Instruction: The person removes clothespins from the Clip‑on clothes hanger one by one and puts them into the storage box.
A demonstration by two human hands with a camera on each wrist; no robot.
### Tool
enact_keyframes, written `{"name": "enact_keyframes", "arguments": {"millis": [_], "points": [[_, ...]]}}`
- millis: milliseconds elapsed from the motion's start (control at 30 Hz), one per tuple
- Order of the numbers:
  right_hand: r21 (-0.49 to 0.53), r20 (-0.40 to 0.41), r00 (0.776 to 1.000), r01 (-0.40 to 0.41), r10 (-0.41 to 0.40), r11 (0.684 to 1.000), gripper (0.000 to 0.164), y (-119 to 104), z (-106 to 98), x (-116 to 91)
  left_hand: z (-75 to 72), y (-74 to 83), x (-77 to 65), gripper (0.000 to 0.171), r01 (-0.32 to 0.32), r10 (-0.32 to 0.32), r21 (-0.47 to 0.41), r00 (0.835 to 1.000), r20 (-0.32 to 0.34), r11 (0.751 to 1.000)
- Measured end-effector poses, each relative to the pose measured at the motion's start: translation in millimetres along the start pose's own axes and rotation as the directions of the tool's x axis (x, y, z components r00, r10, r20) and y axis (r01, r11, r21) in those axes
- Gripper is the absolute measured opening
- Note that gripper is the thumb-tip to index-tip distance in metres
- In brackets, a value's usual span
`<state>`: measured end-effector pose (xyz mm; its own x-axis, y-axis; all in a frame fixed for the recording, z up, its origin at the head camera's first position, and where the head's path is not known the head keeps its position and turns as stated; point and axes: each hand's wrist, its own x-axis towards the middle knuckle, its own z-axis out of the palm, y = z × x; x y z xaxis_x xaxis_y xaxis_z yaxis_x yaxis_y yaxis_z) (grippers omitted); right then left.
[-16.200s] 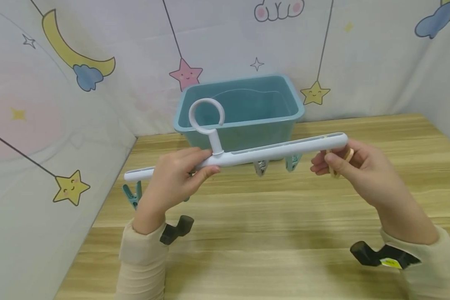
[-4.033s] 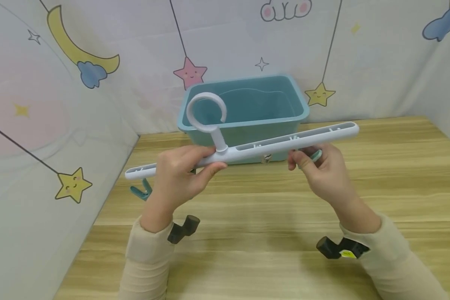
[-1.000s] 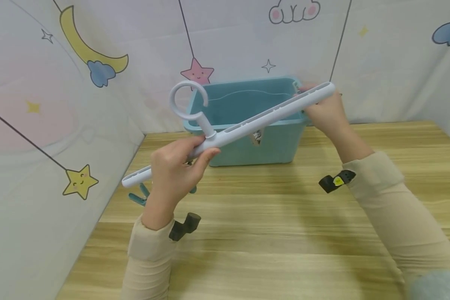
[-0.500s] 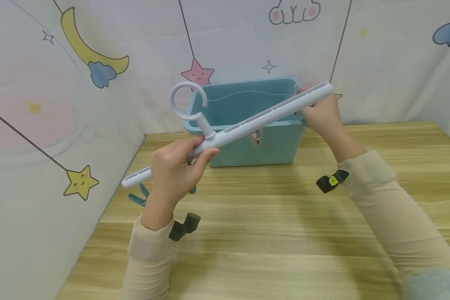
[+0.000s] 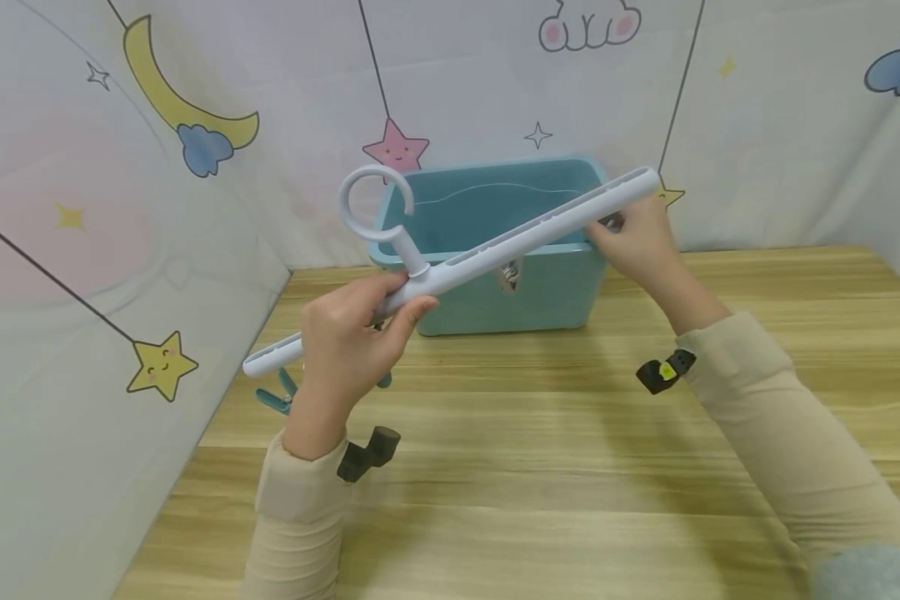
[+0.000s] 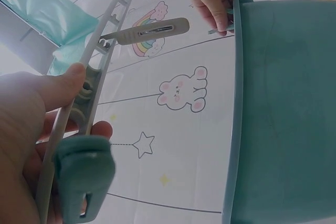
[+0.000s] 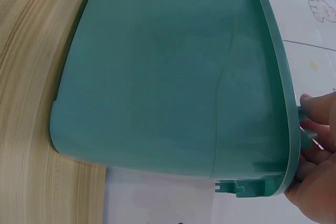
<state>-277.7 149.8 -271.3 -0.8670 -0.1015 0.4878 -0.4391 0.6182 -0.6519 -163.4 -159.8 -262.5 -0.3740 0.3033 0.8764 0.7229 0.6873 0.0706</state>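
Note:
My left hand (image 5: 348,358) grips a white clip hanger (image 5: 525,242) just beside its ring-shaped hook, holding it tilted with the right end higher. Under the bar hang a grey clip (image 5: 510,275) and teal clips (image 5: 273,400); in the left wrist view one teal clip (image 6: 84,182) sits close to my left fingers. My right hand (image 5: 640,237) is behind the raised end of the bar, at the right rim of the teal bin (image 5: 510,304). Between its thumb and fingers it pinches a small teal clip (image 7: 307,138), partly hidden, seen just outside the rim.
The bin stands at the back of the wood-grain table (image 5: 495,467); little of its inside is hidden from the right wrist view. A patterned cloth (image 5: 465,75) rises behind it, and another covers the left side (image 5: 60,333).
Earlier, a beige clip and a teal clip were at the bar's right half; neither hangs there now. My right hand moved to the bin's right rim, then slightly nearer along it.

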Motion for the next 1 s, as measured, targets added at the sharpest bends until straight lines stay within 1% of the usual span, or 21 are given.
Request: {"name": "enact_keyframes", "arguments": {"millis": [100,167,333,567,667,833,900,1000], "points": [[-0.003,0.048,0.999,-0.006,0.006,1.0,0.03,1.3,-0.9,-2.8,0.1,-0.2,0.2,0.053,-0.002,0.002,-0.005,1.0,0.004,1.0],[0.0,0.057,0.998,0.012,-0.012,1.0,0.03,2.6,-1.1,-4.7,0.7,-0.5,0.3,0.053,-0.004,0.004,-0.008,1.0,0.008,1.0],[-0.008,0.02,0.997,0.079,-0.079,0.997,0.026,2.6,-3.1,-10.2,2.6,-0.6,0.3,0.053,-0.004,0.004,-0.017,1.0,0.006,1.0],[-0.007,-0.03,0.994,0.102,-0.102,0.995,0.023,-13.8,-14.6,-24.0,2.8,-0.6,0.3,0.054,-0.011,0.011,0.001,1.0,0.002,1.0],[0.03,-0.039,0.991,0.128,-0.127,0.991,0.024,-20.5,-19.9,-30.3,2.7,-0.5,0.5,0.054,-0.015,0.015,0.0,1.0,-0.002,1.0],[0.104,0.011,0.995,0.1,-0.102,0.99,0.027,-32.4,-27.7,-40.9,3.1,-0.6,0.7,0.054,-0.017,0.017,0.0,1.0,-0.004,1.0],[0.113,0.036,0.996,0.077,-0.081,0.991,0.026,-37.3,-29.7,-44.4,3.2,-0.9,0.7,0.054,-0.016,0.016,-0.001,1.0,-0.004,1.0],[0.133,0.071,0.995,0.067,-0.077,0.989,0.026,-41.5,-30.9,-48.9,3.3,-1.3,0.6,0.054,-0.013,0.013,-0.003,1.0,-0.003,1.0]]}}
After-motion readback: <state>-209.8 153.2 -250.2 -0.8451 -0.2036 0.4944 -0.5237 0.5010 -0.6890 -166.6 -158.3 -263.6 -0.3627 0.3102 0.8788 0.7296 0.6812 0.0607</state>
